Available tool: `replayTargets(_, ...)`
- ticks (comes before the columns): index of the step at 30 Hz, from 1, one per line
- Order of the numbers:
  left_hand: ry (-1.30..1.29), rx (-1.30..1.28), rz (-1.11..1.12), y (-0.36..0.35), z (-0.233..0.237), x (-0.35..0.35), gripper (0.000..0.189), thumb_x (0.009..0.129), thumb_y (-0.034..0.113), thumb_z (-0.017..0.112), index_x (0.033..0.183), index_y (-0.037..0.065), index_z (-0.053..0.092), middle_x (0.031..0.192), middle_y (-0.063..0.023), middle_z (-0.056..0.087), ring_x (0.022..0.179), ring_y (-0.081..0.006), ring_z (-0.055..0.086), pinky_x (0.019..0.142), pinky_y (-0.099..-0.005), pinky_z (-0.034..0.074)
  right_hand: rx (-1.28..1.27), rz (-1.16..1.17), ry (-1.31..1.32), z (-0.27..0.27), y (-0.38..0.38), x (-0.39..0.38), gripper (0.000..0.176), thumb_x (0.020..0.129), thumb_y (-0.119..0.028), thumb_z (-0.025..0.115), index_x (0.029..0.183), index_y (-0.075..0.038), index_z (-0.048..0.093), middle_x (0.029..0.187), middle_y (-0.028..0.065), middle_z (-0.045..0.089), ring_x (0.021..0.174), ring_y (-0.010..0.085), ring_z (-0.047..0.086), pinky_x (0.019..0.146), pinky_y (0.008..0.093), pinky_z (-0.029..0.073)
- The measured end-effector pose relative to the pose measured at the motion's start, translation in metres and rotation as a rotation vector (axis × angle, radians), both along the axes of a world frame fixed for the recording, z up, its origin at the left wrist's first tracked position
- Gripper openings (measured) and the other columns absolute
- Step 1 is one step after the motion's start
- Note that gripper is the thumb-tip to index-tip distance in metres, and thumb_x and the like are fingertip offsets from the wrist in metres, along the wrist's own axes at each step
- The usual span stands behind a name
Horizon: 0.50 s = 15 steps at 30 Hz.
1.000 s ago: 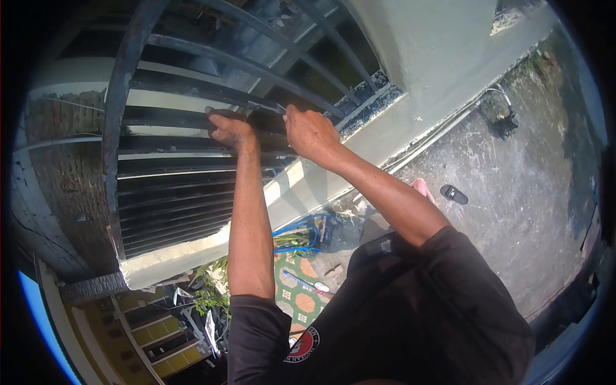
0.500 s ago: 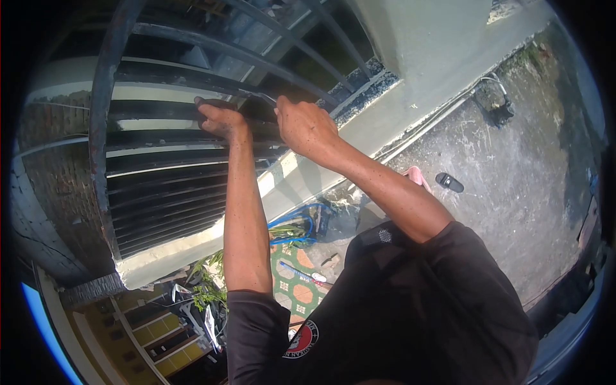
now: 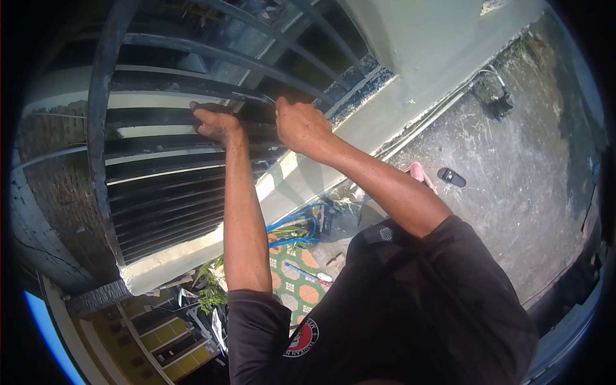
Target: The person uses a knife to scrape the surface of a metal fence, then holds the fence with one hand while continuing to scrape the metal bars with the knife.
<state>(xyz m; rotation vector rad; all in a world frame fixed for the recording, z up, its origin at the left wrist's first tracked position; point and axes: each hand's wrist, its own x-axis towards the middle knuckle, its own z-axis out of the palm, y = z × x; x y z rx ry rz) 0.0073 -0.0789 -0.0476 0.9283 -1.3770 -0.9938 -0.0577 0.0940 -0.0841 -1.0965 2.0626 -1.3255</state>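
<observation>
A dark metal window grille (image 3: 173,168) with many parallel bars spans the upper left, its paint chipped in spots. My left hand (image 3: 218,123) is closed on one of its bars, the thumb side uppermost and some fingers hidden. To the right of it, my right hand (image 3: 303,128) is closed in a fist around a thin, pale tool (image 3: 269,99) that looks like a metal blade. Only the tool's tip shows, close to a grille bar; whether it touches cannot be made out. The handle is hidden in the fist.
A pale wall ledge (image 3: 298,186) runs below the grille. Blue hose (image 3: 314,221), green plants (image 3: 208,292) and patterned tiles (image 3: 301,282) lie below. On the concrete floor (image 3: 500,224) are a dark sandal (image 3: 452,177) and a black bundle (image 3: 494,96).
Both hands keep their holds. The tool's visible tip looks shorter and sits slightly farther right, while the whole view has shifted a little.
</observation>
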Motion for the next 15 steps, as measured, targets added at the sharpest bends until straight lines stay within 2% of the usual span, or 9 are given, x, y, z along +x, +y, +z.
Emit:
replayTargets(5,-0.002,0.020,0.025,0.015,0.006,-0.004,0.059,0.095,0.041,0.044,0.112,-0.014,0.058,0.107,-0.0194,0.063,0.095,-0.0276,0.062,0.077,-0.0375,0.049,-0.023,-0.004,0.005,-0.003,-0.002,0.001,0.021,0.096,-0.015,0.046,0.100,0.004,0.056,0.076,0.0281,0.066,0.078,0.0461,0.066,0.073,0.0551,0.051)
replayTargets(9,0.012,0.047,0.061,0.022,0.013,-0.012,0.060,0.095,0.044,0.047,0.109,-0.014,0.059,0.098,-0.0196,0.064,0.087,-0.0273,0.064,0.070,-0.0365,0.051,0.068,-0.037,0.042,-0.045,-0.014,-0.002,0.021,0.096,-0.015,0.046,0.100,0.003,0.056,0.077,0.0277,0.066,0.078,0.0458,0.066,0.073,0.0551,0.051)
replayTargets(10,0.088,0.011,0.058,0.019,0.013,-0.015,0.047,0.095,0.042,0.048,0.089,-0.005,0.054,0.079,-0.0112,0.055,0.068,-0.0215,0.054,0.058,-0.0349,0.042,0.068,-0.042,0.034,-0.051,-0.017,-0.003,0.022,0.096,-0.016,0.047,0.100,0.003,0.056,0.077,0.0278,0.066,0.078,0.0459,0.066,0.073,0.0552,0.051)
replayTargets(11,0.162,-0.020,0.059,0.018,0.011,-0.016,0.044,0.095,0.040,0.049,0.069,0.004,0.048,0.060,-0.0029,0.046,0.050,-0.0156,0.044,0.046,-0.0333,0.034,0.073,-0.046,0.023,-0.058,-0.020,-0.003,0.022,0.096,-0.016,0.047,0.100,0.003,0.055,0.077,0.0279,0.066,0.079,0.0459,0.066,0.073,0.0553,0.051)
replayTargets(15,0.140,0.009,0.032,0.010,0.004,-0.010,0.046,0.096,0.039,0.047,0.065,0.005,0.049,0.055,-0.0025,0.044,0.047,-0.0146,0.041,0.046,-0.0314,0.033,0.064,-0.017,0.023,-0.011,-0.005,-0.001,0.022,0.097,-0.017,0.046,0.099,0.004,0.055,0.074,0.0275,0.065,0.076,0.0468,0.066,0.072,0.0558,0.050)
